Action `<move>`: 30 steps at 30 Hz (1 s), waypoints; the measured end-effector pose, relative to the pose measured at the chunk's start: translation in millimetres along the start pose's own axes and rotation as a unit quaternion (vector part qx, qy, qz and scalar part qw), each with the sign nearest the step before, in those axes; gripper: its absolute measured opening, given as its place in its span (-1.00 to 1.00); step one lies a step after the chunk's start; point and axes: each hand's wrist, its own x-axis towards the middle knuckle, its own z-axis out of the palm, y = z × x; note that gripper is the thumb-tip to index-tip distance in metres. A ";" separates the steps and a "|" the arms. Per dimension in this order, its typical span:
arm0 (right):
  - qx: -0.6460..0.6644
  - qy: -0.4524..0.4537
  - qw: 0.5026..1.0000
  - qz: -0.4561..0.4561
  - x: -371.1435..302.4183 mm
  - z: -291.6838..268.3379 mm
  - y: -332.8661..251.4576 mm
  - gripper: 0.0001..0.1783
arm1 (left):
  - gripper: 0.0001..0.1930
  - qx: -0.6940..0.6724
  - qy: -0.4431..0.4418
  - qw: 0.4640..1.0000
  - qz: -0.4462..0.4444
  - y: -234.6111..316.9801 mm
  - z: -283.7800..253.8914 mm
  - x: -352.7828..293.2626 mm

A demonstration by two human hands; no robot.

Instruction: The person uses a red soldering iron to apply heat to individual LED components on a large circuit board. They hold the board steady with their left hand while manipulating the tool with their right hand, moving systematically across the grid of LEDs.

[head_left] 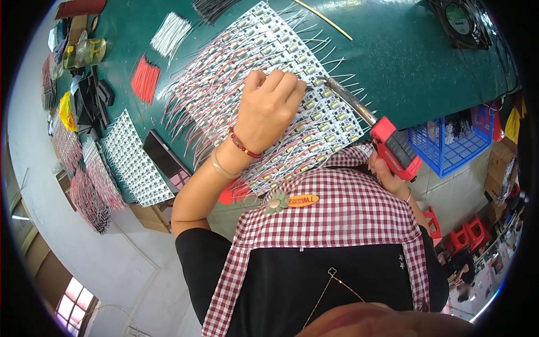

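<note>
**Caution: Heat and Snag Hazards**

The sheet of small circuit boards (292, 53) lies on the green table (404, 73), beneath the left hand (268, 104). The left fingers are curled in; whether they pinch one of the loose wires (210, 92) cannot be told. The right hand (392, 182) is wrapped around the handle of the red soldering iron (397, 149), whose tip is near the left hand.

- Burn: if the iron is hot, a leftward slip could bring it against the fingers.
- Melted coating: a low sweep could touch the crowded wires.
- Shifting: a dragging forearm could catch wires and turn the sheet.
</note>
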 end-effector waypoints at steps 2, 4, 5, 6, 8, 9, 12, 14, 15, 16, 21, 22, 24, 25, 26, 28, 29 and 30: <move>0.002 -0.007 1.000 0.003 -0.2 -0.8 -1.2 -0.82 | -0.77 0.007 -0.005 1.000 -0.020 1.4 -1.5 0.1; 0.012 0.001 1.000 0.000 0.6 0.8 -4.1 -0.82 | -0.78 0.006 0.005 0.999 -0.047 3.6 -5.6 1.1; 0.017 0.006 1.000 -0.002 0.4 1.3 -4.6 -0.83 | -0.79 0.001 0.017 0.998 -0.064 5.1 -11.2 2.1; 0.022 0.002 1.000 0.004 -0.7 -0.2 -3.4 -0.83 | -0.79 -0.005 0.029 0.996 -0.080 6.4 -16.3 3.0; 0.032 -0.006 0.999 0.017 -3.9 -3.1 -1.2 -0.84 | -0.79 -0.012 0.048 0.994 -0.093 6.7 -24.5 4.2; 0.046 -0.001 0.999 0.023 -5.8 -2.5 -0.1 -0.84 | -0.79 -0.016 0.057 0.993 -0.100 7.5 -26.5 4.2; 0.049 -0.006 0.998 0.023 -8.5 -4.0 3.4 -0.84 | -0.78 -0.055 0.056 0.992 -0.094 20.2 -18.5 0.4; 0.004 -0.023 1.000 0.002 -10.3 -10.5 6.8 -0.84 | -0.77 -0.071 0.052 0.992 -0.088 27.4 -8.5 -3.7; -0.003 -0.030 1.000 -0.005 -11.5 -13.2 9.3 -0.84 | -0.76 -0.066 0.039 0.993 -0.088 28.7 -6.3 -6.3; -0.011 -0.037 0.999 -0.012 -13.0 -15.5 12.0 -0.84 | -0.75 -0.064 0.027 0.994 -0.089 30.0 -4.1 -9.0; -0.043 -0.041 0.998 -0.014 -15.4 -16.9 14.5 -0.84 | -0.69 -0.105 0.026 0.992 -0.070 28.5 4.5 -11.3; -0.041 -0.038 0.998 -0.001 -15.5 -15.9 13.3 -0.83 | -0.68 -0.113 0.025 0.991 -0.067 26.6 5.0 -11.6; -0.031 -0.030 0.999 0.011 -15.0 -13.9 10.9 -0.84 | -0.67 -0.123 0.027 0.990 -0.066 25.4 6.1 -12.7; -0.022 -0.025 0.999 0.011 -14.7 -13.0 9.9 -0.84 | -0.66 -0.125 0.031 0.989 -0.067 25.5 7.4 -13.1; -0.019 -0.022 1.000 0.007 -14.4 -12.6 9.7 -0.84 | -0.66 -0.127 0.035 0.989 -0.068 25.6 8.2 -13.2; -0.019 -0.018 1.000 -0.005 -13.3 -12.1 9.6 -0.84 | -0.66 -0.134 0.035 0.988 -0.074 27.1 7.1 -12.8; -0.018 -0.017 1.000 -0.008 -12.8 -11.6 9.2 -0.84 | -0.66 -0.138 0.035 0.987 -0.077 27.5 6.6 -12.7; -0.017 -0.016 1.000 -0.011 -12.3 -11.3 8.8 -0.84 | -0.66 -0.139 0.032 0.987 -0.076 27.1 7.1 -12.8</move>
